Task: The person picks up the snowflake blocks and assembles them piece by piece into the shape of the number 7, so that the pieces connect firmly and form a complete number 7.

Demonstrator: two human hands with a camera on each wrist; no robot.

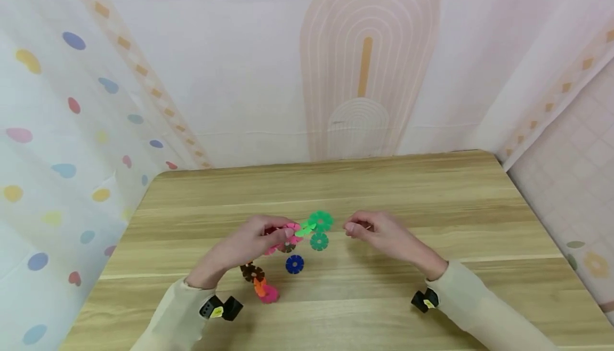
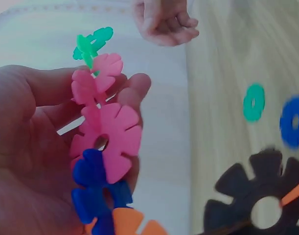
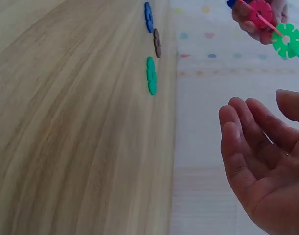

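— Nearest the lens?
— Left hand, fingers curled and pinching a chain of snowflake discs: pink, blue, orange, with a green disc at the far tip. Held up off the table, just left of centre.
— And across from that?
— Right hand, well clear of the chain's green tip, with a gap of bare wood between. Fingers loosely bent, slightly apart, gripping nothing.
— Lying loose underneath?
— Teal disc and blue disc flat on the wood, just below the held chain. Brown disc nearer the left wrist, joined to an orange and pink pair.
— Room toward the edges?
— Broad bare wood behind both hands up to the far edge, more to the right. Left edge close beside the dotted curtain; far edge close before the backdrop.
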